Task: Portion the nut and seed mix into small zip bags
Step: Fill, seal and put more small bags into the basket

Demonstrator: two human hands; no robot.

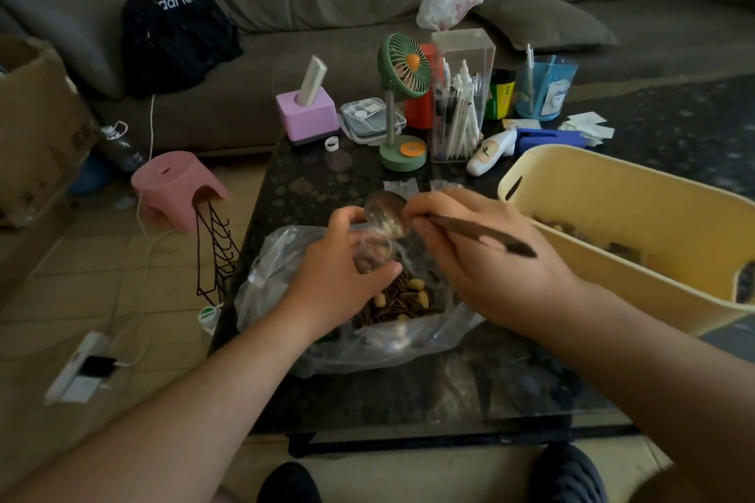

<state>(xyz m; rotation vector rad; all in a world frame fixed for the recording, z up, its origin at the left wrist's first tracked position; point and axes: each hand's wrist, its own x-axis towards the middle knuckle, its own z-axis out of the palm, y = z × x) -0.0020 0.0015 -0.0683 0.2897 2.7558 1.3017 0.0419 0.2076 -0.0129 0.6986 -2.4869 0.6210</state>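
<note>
The nut and seed mix (pixel 402 304) lies in a large clear bag (pixel 286 298) on the dark table (pixel 310 192), directly under your hands. Your left hand (pixel 341 265) pinches a small zip bag (pixel 382 245) open; your right hand (pixel 470 253) grips a metal spoon (pixel 386 214), bowl at the bag's mouth. Judged step: filling. Next, tip cleanly, mouth held wide. Yellow tub (pixel 613 208) stands just right.

Glossy metal spoon (pixel 386 214); crinkled clear plastic bag (pixel 286 298); matt plastic tub (pixel 637 216)
</note>
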